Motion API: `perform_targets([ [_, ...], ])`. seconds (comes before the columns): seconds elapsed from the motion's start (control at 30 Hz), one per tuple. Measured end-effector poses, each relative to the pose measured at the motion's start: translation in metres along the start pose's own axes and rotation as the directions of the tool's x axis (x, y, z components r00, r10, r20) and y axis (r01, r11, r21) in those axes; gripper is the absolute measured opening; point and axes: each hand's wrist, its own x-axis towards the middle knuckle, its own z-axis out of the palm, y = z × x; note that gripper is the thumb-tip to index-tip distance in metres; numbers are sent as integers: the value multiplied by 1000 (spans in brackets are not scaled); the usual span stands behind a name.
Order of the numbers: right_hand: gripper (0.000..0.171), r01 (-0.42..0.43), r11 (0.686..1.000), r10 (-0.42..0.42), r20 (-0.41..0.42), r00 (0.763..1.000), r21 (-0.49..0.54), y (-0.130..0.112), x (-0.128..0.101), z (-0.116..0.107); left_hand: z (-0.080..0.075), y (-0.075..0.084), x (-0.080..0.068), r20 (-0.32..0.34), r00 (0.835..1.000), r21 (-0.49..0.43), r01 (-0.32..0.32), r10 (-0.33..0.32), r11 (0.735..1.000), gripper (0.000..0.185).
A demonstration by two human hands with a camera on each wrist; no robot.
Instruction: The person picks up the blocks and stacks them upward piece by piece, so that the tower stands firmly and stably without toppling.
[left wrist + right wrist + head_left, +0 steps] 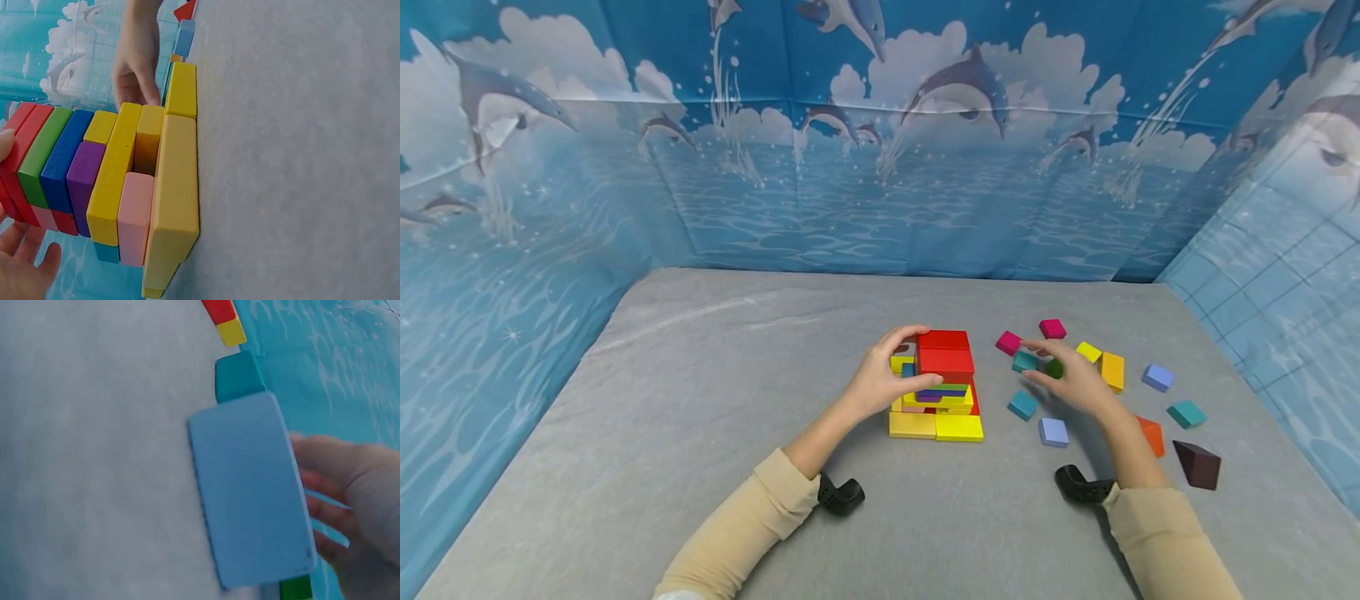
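Observation:
In the head view, a tower of coloured blocks (958,400) stands mid-table, with red blocks (946,363) at its top. My left hand (880,379) holds these red blocks, its thumb in front and its fingers behind. From the side, the left wrist view shows green, blue, purple, yellow and pink blocks (135,219) in the layers below. To the right of the tower, my right hand (1071,379) hovers with thumb and fingers spread about a teal block (1024,362) and a dark green block (1054,367). Whether its fingertips touch either block cannot be seen.
Around the right hand lie loose blocks: magenta (1052,328), yellow-orange (1112,372), light blue (1054,432), teal (1022,405), an orange piece (1150,435) and a dark brown wedge (1198,464). A dolphin-printed curtain (880,200) hangs behind the grey-covered table (737,358).

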Motion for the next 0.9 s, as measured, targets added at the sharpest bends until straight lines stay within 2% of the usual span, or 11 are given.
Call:
perform_targets([
  [0.03,47,-11,1000,11,9,1000,-21,2,0,1,1,-6,1,-3,1000,-4,-1,1,1000,58],
  [0.13,44,-17,999,18,14,1000,-45,6,0,4,1,-9,0,-11,1000,0,-10,10,1000,58],
  [0.4,37,73,995,-77,-74,994,-64,13,-2,13,2,-12,0,-13,999,38,-51,51,998,58],
  [0.53,37,50,997,-54,-71,996,-54,10,-1,12,2,-12,0,-13,999,42,-45,45,998,59],
  [0.7,38,38,999,-37,-71,997,8,-15,3,0,2,-8,0,-6,1000,23,-25,25,999,58],
  [0.9,39,166,981,-149,-158,976,102,-66,15,-17,1,-8,0,-8,1000,7,-27,27,1000,57],
])
